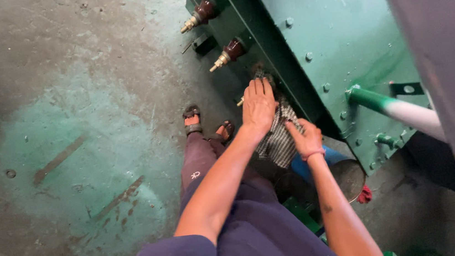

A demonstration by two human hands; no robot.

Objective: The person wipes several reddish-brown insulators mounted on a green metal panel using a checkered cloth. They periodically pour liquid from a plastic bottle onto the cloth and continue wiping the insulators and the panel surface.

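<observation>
My left hand lies palm down on a black-and-white checked cloth, pressing it over something on the side of a green metal tank. A small brass tip pokes out just left of that hand. My right hand, with a red thread around its wrist, grips the lower hanging part of the same cloth with its fingertips. Both arms reach forward from the bottom of the view.
Two brown insulators with brass tips stick out of the tank above my hands. A green-and-white pipe juts out at the right. A blue-sided drum and a red rag sit below. My sandalled feet stand on the stained concrete floor.
</observation>
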